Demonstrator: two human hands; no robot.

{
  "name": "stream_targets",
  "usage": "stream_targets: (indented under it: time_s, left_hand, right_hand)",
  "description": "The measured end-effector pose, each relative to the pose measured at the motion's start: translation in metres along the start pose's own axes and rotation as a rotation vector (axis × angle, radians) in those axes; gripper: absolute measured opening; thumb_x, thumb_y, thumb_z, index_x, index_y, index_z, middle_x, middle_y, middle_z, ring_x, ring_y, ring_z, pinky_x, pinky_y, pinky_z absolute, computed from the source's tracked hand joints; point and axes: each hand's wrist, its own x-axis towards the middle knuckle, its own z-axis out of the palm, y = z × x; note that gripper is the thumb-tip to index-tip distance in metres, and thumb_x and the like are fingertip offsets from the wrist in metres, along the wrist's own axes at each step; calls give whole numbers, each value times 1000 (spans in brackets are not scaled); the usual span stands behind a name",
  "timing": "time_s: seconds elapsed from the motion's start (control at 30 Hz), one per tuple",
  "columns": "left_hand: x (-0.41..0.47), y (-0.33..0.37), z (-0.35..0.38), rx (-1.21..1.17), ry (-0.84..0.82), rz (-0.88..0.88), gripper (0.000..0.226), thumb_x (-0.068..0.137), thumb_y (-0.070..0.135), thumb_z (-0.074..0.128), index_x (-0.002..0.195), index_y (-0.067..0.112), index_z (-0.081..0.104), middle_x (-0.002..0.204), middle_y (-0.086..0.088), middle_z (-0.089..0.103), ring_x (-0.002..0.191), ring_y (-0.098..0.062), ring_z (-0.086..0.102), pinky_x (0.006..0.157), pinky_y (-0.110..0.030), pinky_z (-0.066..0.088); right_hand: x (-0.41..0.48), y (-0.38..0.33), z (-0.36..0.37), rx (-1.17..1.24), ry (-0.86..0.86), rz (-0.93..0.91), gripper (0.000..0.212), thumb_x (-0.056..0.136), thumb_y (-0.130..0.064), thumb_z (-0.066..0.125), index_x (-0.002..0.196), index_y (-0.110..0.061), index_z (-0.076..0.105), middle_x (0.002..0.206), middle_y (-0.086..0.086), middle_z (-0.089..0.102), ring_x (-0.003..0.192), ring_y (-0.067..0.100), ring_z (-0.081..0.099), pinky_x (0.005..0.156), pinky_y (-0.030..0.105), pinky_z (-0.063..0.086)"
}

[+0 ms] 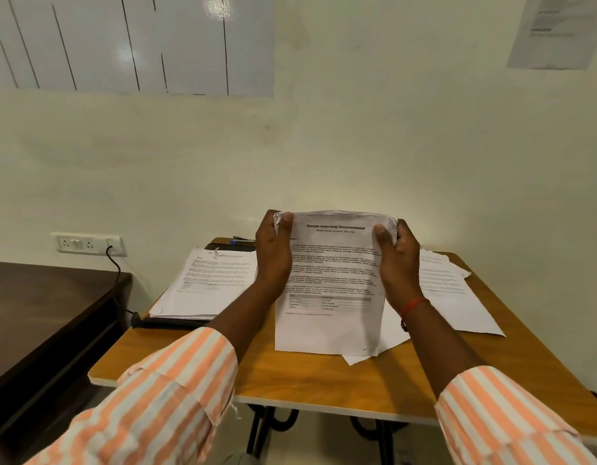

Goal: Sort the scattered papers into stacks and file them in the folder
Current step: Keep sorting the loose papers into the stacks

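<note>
Head view: I'm holding a thin sheaf of papers (330,286) upright over the table (290,374), gripped at both top corners.
My left hand (273,253) and right hand (399,260) each curl fingers (285,218) round a crumpled upper corner, thumbs on the printed face. The sheaf looks light, limp and easy to tear, so I'd grip lower along the side edges. A stack (213,283) lies on the folder (169,322) to the left, loose sheets (451,297) to the right.
</note>
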Motion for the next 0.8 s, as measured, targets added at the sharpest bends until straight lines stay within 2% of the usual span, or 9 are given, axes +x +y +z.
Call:
stream_targets:
  time_s: [0.1,0.17,0.23,0.3,0.4,0.5,0.63,0.8]
  left_hand:
    - [-2,-5,-2,7,-30,33,28,107,40,48,94,16,55,80,5,59,69,3,56,62,-16,49]
    - [-4,-13,-4,9,-56,19,28,105,45,50,100,19,58,87,2,65,78,-5,63,67,-23,54]
    - [-9,-20,-6,-13,-58,-16,31,103,46,52,108,17,58,92,2,68,81,-5,67,66,-21,55]
    - [-11,-23,-8,-28,-38,-29,36,100,48,54,112,14,57,95,1,68,82,-6,68,66,-20,55]
    - [-10,-18,-7,-19,-24,-8,34,100,47,55,110,14,57,96,0,67,82,-3,67,67,-20,55]
    - [-5,-5,0,34,-10,24,29,103,44,54,109,16,57,94,6,66,80,3,66,64,-16,53]
    - [1,9,6,90,69,37,30,101,55,51,108,25,54,93,7,67,85,-10,69,71,-33,59]
    - [-12,-5,5,190,58,17,35,101,54,50,116,22,48,94,7,66,81,-9,68,66,-34,59]
  right_hand:
    - [-3,-3,-1,20,13,12,29,102,-35,58,97,-7,56,91,12,66,80,14,63,74,44,56]
    - [-3,-1,-3,20,1,20,21,101,-34,59,100,-13,60,92,2,69,81,10,67,75,35,58]
    - [-4,3,-6,15,-19,43,18,97,-40,63,100,-22,62,95,2,70,85,12,69,77,38,60]
    - [-7,10,-8,16,-55,70,25,92,-42,68,103,-21,63,99,5,72,88,14,70,79,40,61]
    - [-14,20,-10,5,-112,92,22,92,-32,72,112,-24,66,104,-2,75,95,13,72,79,32,61]
    - [-14,18,-9,-5,-73,67,16,94,-26,71,109,-29,66,102,-7,75,93,9,72,78,25,58]
    - [-8,5,1,-17,1,25,20,95,-26,69,115,-24,67,101,-8,74,91,8,72,76,26,59]
    - [-21,23,4,-22,5,75,31,96,-27,68,125,-20,64,110,-5,73,101,11,70,84,30,59]
